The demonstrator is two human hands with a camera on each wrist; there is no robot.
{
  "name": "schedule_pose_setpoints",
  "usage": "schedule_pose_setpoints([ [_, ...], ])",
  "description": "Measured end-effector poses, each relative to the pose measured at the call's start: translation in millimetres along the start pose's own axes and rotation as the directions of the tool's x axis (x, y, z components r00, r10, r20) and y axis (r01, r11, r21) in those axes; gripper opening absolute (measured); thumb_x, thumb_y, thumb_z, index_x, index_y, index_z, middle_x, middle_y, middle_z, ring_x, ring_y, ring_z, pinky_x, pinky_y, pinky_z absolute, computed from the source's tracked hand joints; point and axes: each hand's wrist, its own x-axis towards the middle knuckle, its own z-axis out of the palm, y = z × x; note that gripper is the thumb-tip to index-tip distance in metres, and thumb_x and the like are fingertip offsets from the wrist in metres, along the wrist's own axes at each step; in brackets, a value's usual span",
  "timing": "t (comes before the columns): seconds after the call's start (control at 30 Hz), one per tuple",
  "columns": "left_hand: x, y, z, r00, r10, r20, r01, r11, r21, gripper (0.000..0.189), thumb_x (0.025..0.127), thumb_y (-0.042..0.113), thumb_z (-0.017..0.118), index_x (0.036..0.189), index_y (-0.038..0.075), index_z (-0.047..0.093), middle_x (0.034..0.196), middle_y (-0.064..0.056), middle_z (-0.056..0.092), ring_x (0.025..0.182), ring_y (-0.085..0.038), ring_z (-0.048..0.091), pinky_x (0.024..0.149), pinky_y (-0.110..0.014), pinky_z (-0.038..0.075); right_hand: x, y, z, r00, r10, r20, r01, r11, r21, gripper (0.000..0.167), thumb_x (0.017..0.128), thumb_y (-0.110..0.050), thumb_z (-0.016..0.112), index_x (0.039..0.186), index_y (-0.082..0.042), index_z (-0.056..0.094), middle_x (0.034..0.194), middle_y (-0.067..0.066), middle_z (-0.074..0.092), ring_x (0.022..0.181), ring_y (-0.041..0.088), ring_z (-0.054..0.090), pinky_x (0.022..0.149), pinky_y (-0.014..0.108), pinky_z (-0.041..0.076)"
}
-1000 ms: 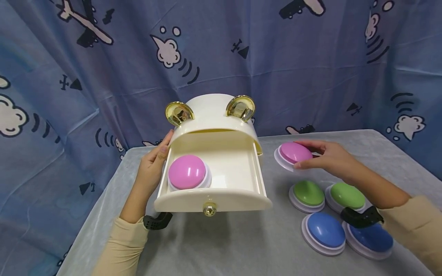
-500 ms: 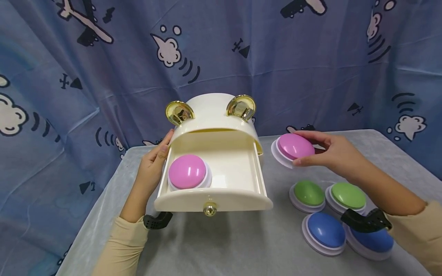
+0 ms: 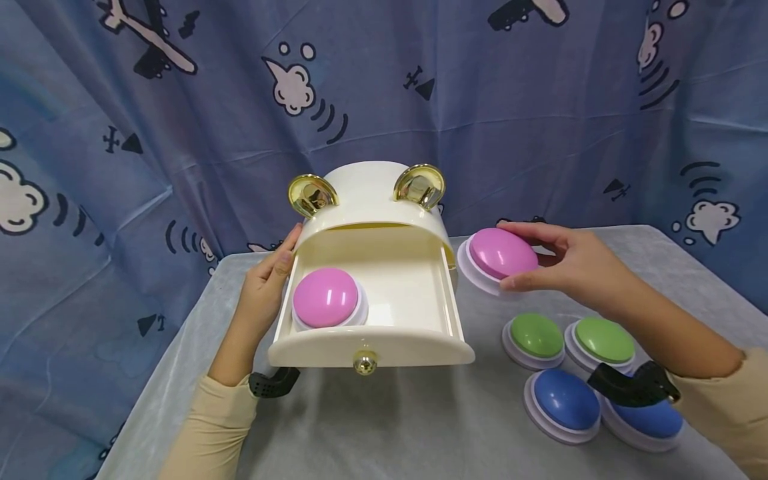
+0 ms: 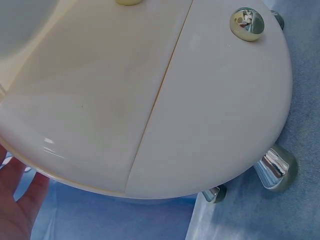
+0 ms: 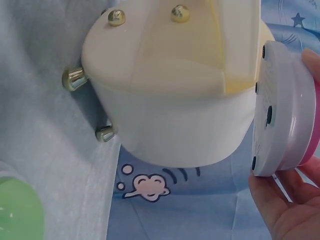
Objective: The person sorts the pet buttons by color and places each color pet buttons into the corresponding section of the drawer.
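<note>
The right hand [image 3: 573, 263], right of centre in the head view, grasps a pink domed button [image 3: 503, 253] by its right side, thumb at the lower edge and fingers over the top. This button is tilted, its white base toward the left, just beside the right side of a white box [image 3: 369, 193] with two gold ears [image 3: 311, 195]; whether it touches the box cannot be told. In the right wrist view it is at the right edge, off the table [image 3: 390, 427], its underside turned left and showing small dark feet. The left hand [image 3: 268, 275], left of centre in the head view, lies along the left side of the box with its fingers extended rather than clenched; the left wrist view shows only its fingers at the lower left corner, by the box's rim. Between the hands, the drawer [image 3: 408, 293] is pulled out, and a second pink button [image 3: 326, 299] sits in its left part, near the left hand. Below the right hand, at the lower right, two green buttons [image 3: 537, 335] stand above two blue buttons [image 3: 567, 400].
</note>
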Motion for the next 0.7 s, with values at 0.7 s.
schedule_pose_setpoints([
  [0.7, 0.0, 0.1, 0.2, 1.000, 0.008, -0.001, -0.008, 1.000, -0.004, 0.043, 0.109, 0.029, 0.038, 0.151, 0.020, 0.044, 0.158, 0.006, 0.040, 0.148, -0.012, 0.034, 0.115, -0.011, 0.031, -10.0, -42, 8, 0.997, -0.077, 0.017, 0.075, 0.992, 0.100, 0.078, 0.077, -0.031, 0.087, 0.146, -0.027, 0.051, 0.146, 0.006, 0.054, 0.124, 0.029, 0.061, 0.082, 0.019, 0.059],
])
